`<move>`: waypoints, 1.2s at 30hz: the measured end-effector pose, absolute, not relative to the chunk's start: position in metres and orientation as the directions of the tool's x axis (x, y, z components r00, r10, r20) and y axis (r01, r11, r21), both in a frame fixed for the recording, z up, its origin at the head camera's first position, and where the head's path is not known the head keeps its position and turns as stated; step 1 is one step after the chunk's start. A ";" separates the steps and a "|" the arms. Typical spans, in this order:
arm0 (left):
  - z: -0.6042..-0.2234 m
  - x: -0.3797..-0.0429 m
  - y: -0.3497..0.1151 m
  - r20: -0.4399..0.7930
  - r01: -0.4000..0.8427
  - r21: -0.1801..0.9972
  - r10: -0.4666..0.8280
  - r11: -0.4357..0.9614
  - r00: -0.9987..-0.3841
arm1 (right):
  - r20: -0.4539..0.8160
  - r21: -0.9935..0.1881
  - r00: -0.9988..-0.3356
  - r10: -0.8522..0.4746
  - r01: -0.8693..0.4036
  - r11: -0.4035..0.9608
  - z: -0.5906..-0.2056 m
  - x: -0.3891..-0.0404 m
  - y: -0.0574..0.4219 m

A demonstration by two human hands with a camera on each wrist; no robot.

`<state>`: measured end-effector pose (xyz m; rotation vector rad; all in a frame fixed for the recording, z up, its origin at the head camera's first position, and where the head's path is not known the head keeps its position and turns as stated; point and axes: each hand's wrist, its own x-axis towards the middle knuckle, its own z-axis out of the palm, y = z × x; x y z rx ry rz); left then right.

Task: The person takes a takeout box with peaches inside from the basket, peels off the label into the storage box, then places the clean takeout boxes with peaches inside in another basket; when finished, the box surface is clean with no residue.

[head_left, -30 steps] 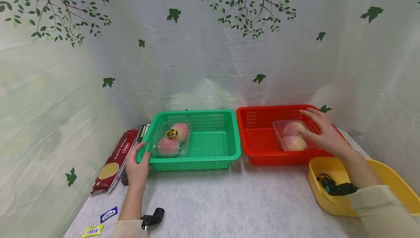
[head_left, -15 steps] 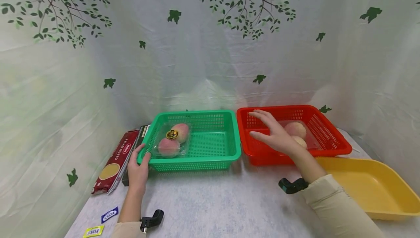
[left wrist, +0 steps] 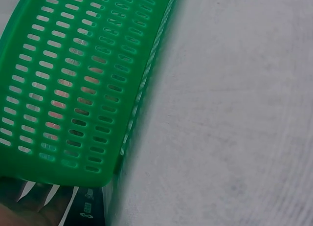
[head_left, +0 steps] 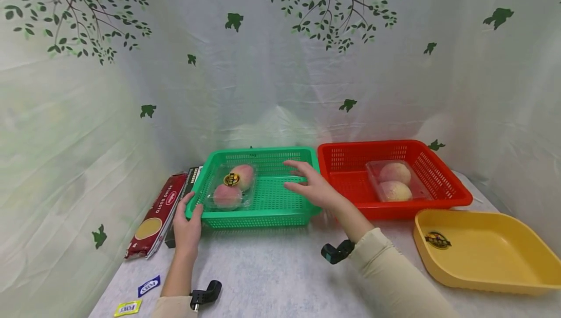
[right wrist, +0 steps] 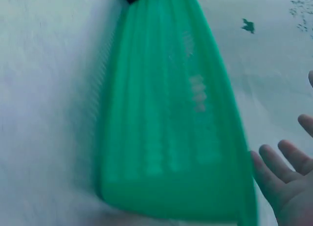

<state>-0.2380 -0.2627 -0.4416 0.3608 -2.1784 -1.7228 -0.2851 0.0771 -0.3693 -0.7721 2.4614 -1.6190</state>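
Observation:
My left hand (head_left: 187,223) grips the front left corner of a green plastic basket (head_left: 263,221), thumb at the front rim and fingers along the left side. The left wrist view shows these fingers (left wrist: 36,199) dark at the basket's end. Inside, at the left, lies a clear pack of two peaches (head_left: 228,196) with a black round label. My right hand (head_left: 313,186) hangs over the basket's right end, fingers spread and holding nothing. In the right wrist view its fingers (right wrist: 271,172) appear beside the rim; contact there cannot be told.
A red basket (head_left: 346,211) with another clear pack of two peaches (head_left: 396,181) stands right of the green one. A yellow tub (head_left: 495,245) is at front right. A maroon packet (head_left: 155,215), a dark box (head_left: 171,240) and two small sachets (head_left: 149,285) lie left.
My right hand has moved left from above the peach pack in the red basket, across that basket, to the green basket's right end. My left hand has stayed at its corner.

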 end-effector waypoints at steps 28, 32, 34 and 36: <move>-0.438 -0.243 -0.265 0.129 0.028 0.971 -0.419 0.237 -0.899 | -0.190 -0.951 -0.778 -0.599 -0.006 0.310 -0.381 -0.312 -0.028; -0.438 -0.243 -0.261 0.127 0.029 0.972 -0.419 0.233 -0.899 | -0.245 -0.948 -0.753 -0.610 0.053 0.315 -0.385 -0.313 -0.029; -0.439 -0.242 -0.260 0.123 0.025 0.973 -0.420 0.232 -0.899 | -0.263 -0.946 -0.741 -0.618 0.071 0.317 -0.388 -0.314 -0.028; -0.440 -0.241 -0.259 0.122 0.024 0.973 -0.420 0.230 -0.899 | -0.273 -0.946 -0.736 -0.620 0.088 0.312 -0.390 -0.315 -0.026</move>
